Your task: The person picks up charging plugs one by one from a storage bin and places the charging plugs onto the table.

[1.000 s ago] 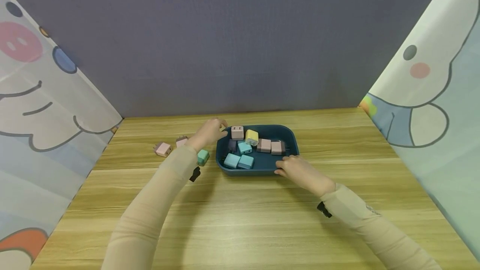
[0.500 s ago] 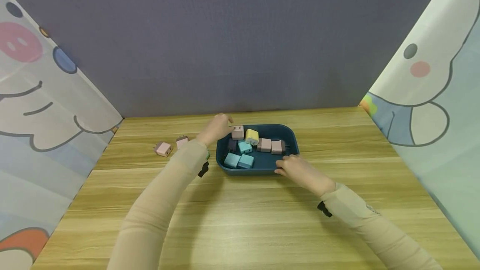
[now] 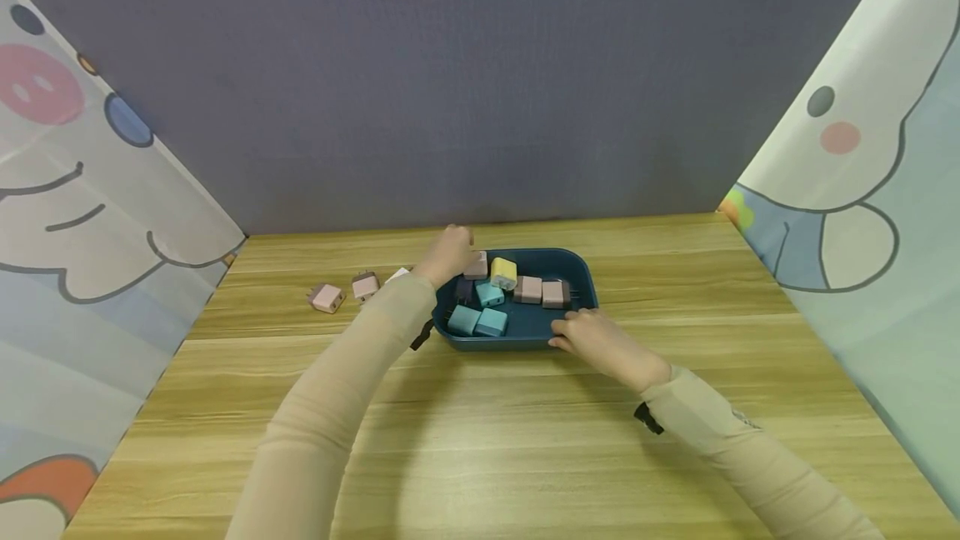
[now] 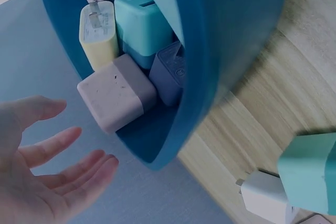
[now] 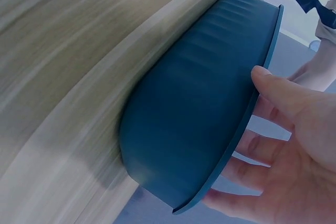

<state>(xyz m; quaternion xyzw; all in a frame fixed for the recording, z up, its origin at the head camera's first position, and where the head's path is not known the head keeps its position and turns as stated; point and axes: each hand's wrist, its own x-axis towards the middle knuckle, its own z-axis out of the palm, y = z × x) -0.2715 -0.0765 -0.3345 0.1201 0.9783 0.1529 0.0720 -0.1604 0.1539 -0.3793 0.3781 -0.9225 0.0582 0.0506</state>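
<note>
A dark blue plastic bin (image 3: 525, 345) holds several plug-in chargers. My left hand (image 3: 450, 255) is over its back left corner. In the left wrist view its fingers (image 4: 68, 182) are spread and bent a little, a short gap away from a pink charger (image 4: 113, 98). Beside that one lie a yellow charger (image 4: 98, 38), a teal charger (image 4: 142, 22) and a dark purple charger (image 4: 169, 72). My right hand (image 3: 609, 347) grips the bin's front right rim, thumb (image 5: 268, 80) on the outer wall and the other fingers inside.
Left of the bin, two pink chargers (image 3: 327, 298) and a white charger (image 3: 397, 275) lie on the wooden table (image 3: 480, 440). A green charger (image 4: 310, 174) beside them shows in the left wrist view. A grey wall (image 3: 480, 90) rises behind.
My left hand has moved right, from beside the bin to over its back left corner. The sleeve now covers the green charger, and a white charger has come into sight. My right hand stays put.
</note>
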